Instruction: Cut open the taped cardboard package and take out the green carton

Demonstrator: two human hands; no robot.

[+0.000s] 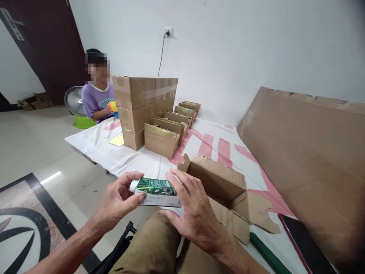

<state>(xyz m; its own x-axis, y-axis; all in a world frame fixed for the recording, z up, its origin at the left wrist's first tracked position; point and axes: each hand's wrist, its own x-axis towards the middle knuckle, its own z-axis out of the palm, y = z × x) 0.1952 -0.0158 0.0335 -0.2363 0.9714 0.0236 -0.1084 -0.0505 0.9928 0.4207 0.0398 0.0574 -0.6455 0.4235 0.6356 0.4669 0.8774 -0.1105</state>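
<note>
green-and-white container (158,192), long axis crosswise — white cap (132,185) pointing left

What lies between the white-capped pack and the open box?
In the head view, the right hand: it is at the uncapped end of the white-capped pack, with the open box beyond it, to the right.
</note>
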